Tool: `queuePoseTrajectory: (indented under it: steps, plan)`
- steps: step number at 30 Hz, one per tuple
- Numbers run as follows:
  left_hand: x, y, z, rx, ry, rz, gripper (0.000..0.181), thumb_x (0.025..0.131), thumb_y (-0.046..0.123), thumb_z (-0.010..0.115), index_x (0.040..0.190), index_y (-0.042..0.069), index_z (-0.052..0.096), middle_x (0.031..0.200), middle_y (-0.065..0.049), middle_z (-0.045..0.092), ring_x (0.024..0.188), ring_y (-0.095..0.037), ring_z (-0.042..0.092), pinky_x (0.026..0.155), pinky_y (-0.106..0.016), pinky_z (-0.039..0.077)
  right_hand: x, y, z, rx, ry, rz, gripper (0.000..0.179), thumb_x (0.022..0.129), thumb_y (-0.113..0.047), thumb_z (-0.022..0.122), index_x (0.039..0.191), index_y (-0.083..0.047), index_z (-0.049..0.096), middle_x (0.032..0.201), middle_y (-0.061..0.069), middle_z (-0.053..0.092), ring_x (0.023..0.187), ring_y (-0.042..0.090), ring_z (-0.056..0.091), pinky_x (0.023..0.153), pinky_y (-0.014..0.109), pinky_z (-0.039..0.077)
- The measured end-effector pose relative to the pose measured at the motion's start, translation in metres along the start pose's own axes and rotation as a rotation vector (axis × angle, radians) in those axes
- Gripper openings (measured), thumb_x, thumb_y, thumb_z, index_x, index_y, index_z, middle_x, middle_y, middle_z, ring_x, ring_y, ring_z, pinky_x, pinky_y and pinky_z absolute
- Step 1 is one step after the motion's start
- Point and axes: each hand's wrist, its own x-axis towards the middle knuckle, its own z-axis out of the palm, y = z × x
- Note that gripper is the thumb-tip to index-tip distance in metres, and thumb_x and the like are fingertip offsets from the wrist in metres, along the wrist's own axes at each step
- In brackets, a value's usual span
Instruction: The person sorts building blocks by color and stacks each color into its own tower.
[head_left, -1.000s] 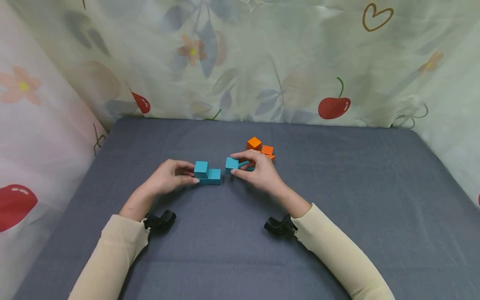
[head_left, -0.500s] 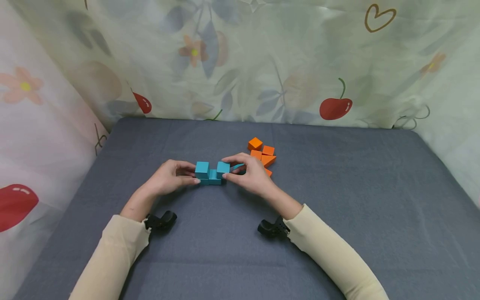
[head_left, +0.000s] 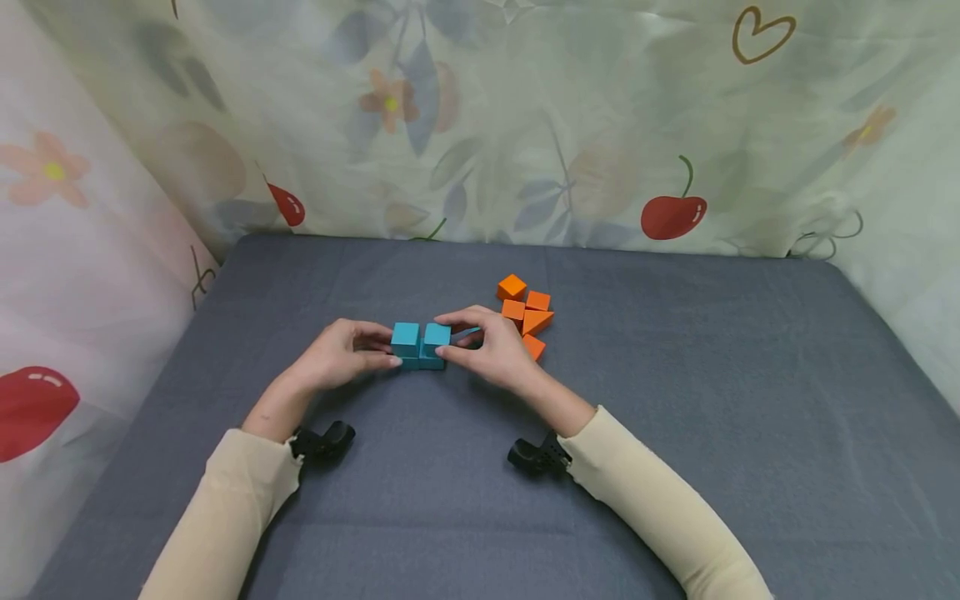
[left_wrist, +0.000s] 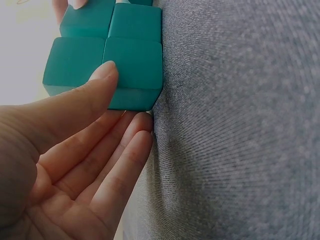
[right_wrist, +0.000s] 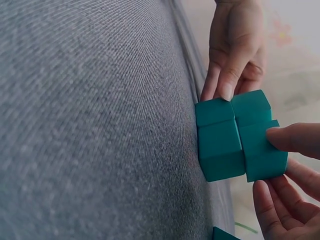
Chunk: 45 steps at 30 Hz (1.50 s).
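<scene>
Two blue cubes lie side by side on the cloth, the lower left cube touching the lower right cube. The upper left cube rests on the first. My left hand grips the left stack low down, thumb on the bottom cube's near face and fingers on its far side. With thumb and fingertips my right hand pinches the upper right cube, which sits over the lower right one, a little offset. Another blue piece shows partly behind my right fingers.
Several orange blocks lie just beyond my right hand, among them a triangular one. Grey cloth covers the table. A printed curtain hangs along the back and sides.
My right hand has moved left with its blue cube, from beside the blocks to over the lower right cube, against the upper left one. More orange blocks show. My left hand stays put.
</scene>
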Motion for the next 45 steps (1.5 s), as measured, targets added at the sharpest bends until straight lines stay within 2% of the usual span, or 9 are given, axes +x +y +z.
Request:
queuePoseTrajectory:
  steps: [11, 28, 38, 45]
  plan:
    - [0.000, 0.000, 0.001, -0.003, 0.011, -0.002, 0.042, 0.089, 0.020, 0.069, 0.125, -0.001, 0.061, 0.117, -0.018, 0.065, 0.106, -0.028, 0.062, 0.092, -0.044, 0.049, 0.001, -0.001, 0.004, 0.009, -0.002, 0.008, 0.038, 0.085, -0.016, 0.074, 0.121, -0.012, 0.066, 0.117, 0.008, 0.063, 0.093, 0.022, 0.066, 0.080, 0.029, 0.055]
    - [0.001, 0.000, 0.001, -0.007, 0.020, -0.010, 0.043, 0.089, 0.019, 0.069, 0.126, -0.002, 0.060, 0.117, -0.018, 0.065, 0.106, -0.028, 0.062, 0.091, -0.043, 0.050, 0.002, 0.000, 0.010, 0.023, 0.018, -0.021, 0.040, 0.084, -0.015, 0.074, 0.122, -0.010, 0.065, 0.116, 0.009, 0.063, 0.091, 0.021, 0.066, 0.078, 0.027, 0.055]
    - [0.000, 0.000, 0.001, -0.001, 0.019, -0.010, 0.043, 0.089, 0.020, 0.070, 0.125, -0.001, 0.061, 0.116, -0.017, 0.066, 0.105, -0.028, 0.062, 0.092, -0.044, 0.049, -0.002, 0.003, 0.005, 0.039, 0.012, -0.029, 0.046, 0.084, -0.015, 0.075, 0.127, -0.007, 0.061, 0.121, 0.009, 0.061, 0.109, 0.025, 0.060, 0.086, 0.031, 0.053]
    - [0.000, -0.002, 0.001, -0.002, 0.015, 0.004, 0.045, 0.088, 0.020, 0.070, 0.126, -0.002, 0.060, 0.117, -0.018, 0.065, 0.106, -0.028, 0.061, 0.093, -0.044, 0.049, -0.008, 0.010, -0.006, 0.010, 0.036, -0.015, 0.046, 0.084, -0.015, 0.075, 0.127, -0.006, 0.061, 0.120, 0.008, 0.062, 0.109, 0.025, 0.059, 0.089, 0.035, 0.052]
